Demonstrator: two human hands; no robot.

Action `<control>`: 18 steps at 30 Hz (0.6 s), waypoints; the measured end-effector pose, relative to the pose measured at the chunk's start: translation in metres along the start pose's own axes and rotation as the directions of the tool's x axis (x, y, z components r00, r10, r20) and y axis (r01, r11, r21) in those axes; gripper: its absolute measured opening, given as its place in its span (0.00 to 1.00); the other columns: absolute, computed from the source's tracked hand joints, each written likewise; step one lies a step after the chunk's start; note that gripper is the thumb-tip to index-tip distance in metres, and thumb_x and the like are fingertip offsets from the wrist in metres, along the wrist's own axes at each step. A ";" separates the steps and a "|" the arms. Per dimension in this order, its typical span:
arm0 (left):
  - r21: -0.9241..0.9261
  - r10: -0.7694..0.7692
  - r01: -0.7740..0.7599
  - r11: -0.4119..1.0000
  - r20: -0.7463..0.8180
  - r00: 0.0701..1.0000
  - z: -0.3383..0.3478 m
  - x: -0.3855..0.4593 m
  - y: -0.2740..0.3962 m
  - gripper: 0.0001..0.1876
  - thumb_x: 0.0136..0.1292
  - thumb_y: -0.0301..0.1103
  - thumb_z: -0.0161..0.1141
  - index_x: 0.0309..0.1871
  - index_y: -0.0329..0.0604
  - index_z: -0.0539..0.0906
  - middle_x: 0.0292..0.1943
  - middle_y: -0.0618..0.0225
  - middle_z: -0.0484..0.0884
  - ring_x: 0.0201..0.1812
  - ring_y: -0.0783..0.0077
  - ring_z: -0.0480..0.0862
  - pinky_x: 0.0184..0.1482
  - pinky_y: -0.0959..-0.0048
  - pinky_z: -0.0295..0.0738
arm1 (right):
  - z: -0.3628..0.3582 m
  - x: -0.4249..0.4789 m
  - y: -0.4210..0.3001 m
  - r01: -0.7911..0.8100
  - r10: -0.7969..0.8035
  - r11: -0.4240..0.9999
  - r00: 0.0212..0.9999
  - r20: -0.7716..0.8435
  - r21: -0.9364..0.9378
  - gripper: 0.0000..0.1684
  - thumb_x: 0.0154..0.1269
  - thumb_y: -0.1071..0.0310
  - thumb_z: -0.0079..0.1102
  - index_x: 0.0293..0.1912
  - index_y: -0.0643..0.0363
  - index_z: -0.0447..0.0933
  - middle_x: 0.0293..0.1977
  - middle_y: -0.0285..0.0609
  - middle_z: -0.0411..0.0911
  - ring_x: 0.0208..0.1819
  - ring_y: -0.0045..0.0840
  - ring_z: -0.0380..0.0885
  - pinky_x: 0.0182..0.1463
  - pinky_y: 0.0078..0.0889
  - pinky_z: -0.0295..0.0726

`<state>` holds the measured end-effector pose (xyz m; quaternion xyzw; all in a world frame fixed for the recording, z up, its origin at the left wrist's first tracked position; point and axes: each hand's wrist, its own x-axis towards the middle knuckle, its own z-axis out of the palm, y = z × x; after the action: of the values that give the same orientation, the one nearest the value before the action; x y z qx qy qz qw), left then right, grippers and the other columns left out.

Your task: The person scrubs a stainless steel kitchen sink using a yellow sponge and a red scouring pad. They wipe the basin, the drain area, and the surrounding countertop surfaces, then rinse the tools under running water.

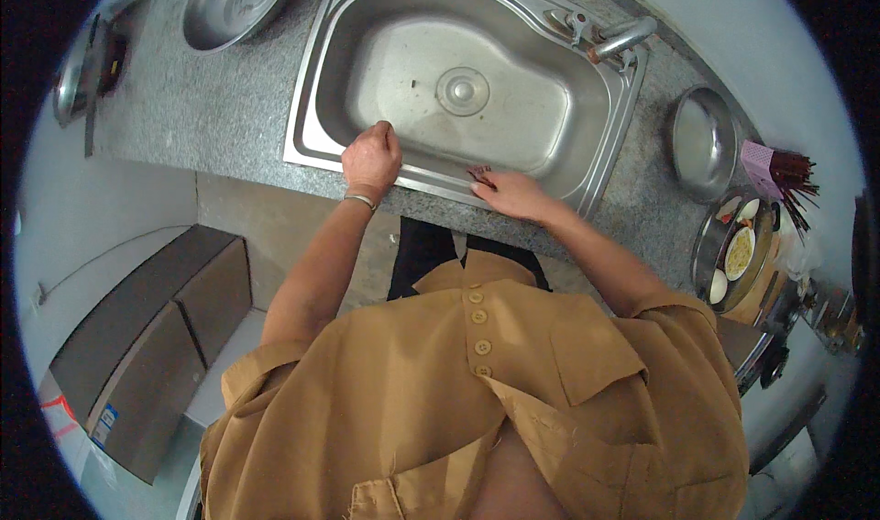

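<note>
A stainless steel sink (509, 135) with a round drain strainer (463, 91) lies before me, with small dark specks on its floor. My left hand (373, 159), a bracelet at its wrist, is curled closed over the near left rim; whether anything is inside it is hidden. My right hand (512, 193) rests at the near rim, its fingers around a small dark reddish-brown item (481, 175) that I cannot make out. A metal faucet (622, 37) stands at the sink's far right corner.
A metal basin (237, 7) sits at the far left of the stone countertop (158, 100). At right are another metal bowl (705, 142), chopsticks (793, 176) in a pink holder and a round pan (709, 245) holding eggs and a small food bowl. A brown refrigerator (161, 355) stands at lower left.
</note>
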<state>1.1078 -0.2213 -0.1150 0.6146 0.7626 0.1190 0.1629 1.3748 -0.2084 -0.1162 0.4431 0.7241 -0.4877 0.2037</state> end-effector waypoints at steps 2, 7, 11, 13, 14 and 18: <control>0.014 -0.006 0.005 1.000 0.016 1.000 0.002 0.000 0.000 0.10 0.67 0.37 0.52 0.35 0.43 0.80 0.33 0.55 0.85 0.37 0.49 0.85 0.39 0.51 0.78 | 0.010 0.021 -0.017 0.133 -0.125 0.986 0.989 -0.082 0.101 0.32 0.71 0.42 0.43 0.63 0.52 0.73 0.51 0.56 0.80 0.53 0.51 0.79 0.57 0.50 0.76; 0.016 -0.013 0.012 1.000 0.031 0.999 0.002 0.001 -0.001 0.10 0.67 0.37 0.52 0.35 0.43 0.79 0.33 0.55 0.85 0.37 0.48 0.85 0.39 0.51 0.79 | 0.011 0.058 -0.079 0.185 -0.166 0.969 0.979 -0.121 0.166 0.31 0.71 0.44 0.47 0.61 0.57 0.74 0.49 0.56 0.81 0.51 0.51 0.79 0.56 0.50 0.77; -0.001 0.007 -0.007 1.000 -0.049 0.999 0.008 -0.001 -0.007 0.08 0.65 0.37 0.54 0.36 0.44 0.79 0.33 0.55 0.84 0.37 0.49 0.85 0.39 0.52 0.79 | 0.018 0.023 -0.034 0.374 -0.278 0.892 0.896 -0.345 0.254 0.29 0.70 0.46 0.50 0.59 0.58 0.76 0.48 0.57 0.81 0.50 0.52 0.79 0.53 0.49 0.77; 0.012 -0.020 0.019 1.000 0.019 1.000 0.005 0.000 -0.004 0.08 0.65 0.37 0.54 0.35 0.43 0.79 0.32 0.56 0.85 0.37 0.50 0.85 0.39 0.53 0.80 | 0.009 0.013 -0.001 0.072 -0.065 0.987 0.997 -0.052 0.147 0.30 0.71 0.44 0.48 0.59 0.58 0.76 0.49 0.58 0.80 0.51 0.51 0.79 0.54 0.48 0.77; 0.012 -0.017 0.017 1.000 0.017 1.000 0.006 0.001 -0.005 0.08 0.65 0.37 0.54 0.35 0.43 0.79 0.32 0.55 0.85 0.37 0.50 0.85 0.39 0.53 0.80 | 0.004 0.012 -0.002 0.062 -0.060 0.991 0.998 -0.025 0.115 0.31 0.71 0.44 0.47 0.59 0.58 0.76 0.49 0.58 0.80 0.51 0.51 0.79 0.55 0.48 0.76; 0.003 0.005 -0.005 1.000 0.000 1.000 0.005 0.000 -0.003 0.08 0.66 0.36 0.54 0.35 0.43 0.79 0.32 0.55 0.84 0.36 0.50 0.85 0.38 0.53 0.79 | 0.011 0.030 -0.029 0.189 -0.169 0.960 0.979 -0.112 0.209 0.32 0.72 0.42 0.44 0.59 0.58 0.75 0.51 0.57 0.80 0.52 0.51 0.79 0.57 0.48 0.75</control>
<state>1.1069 -0.2225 -0.1205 0.6166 0.7614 0.1182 0.1615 1.3331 -0.2089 -0.1278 0.4178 0.7119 -0.5595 0.0748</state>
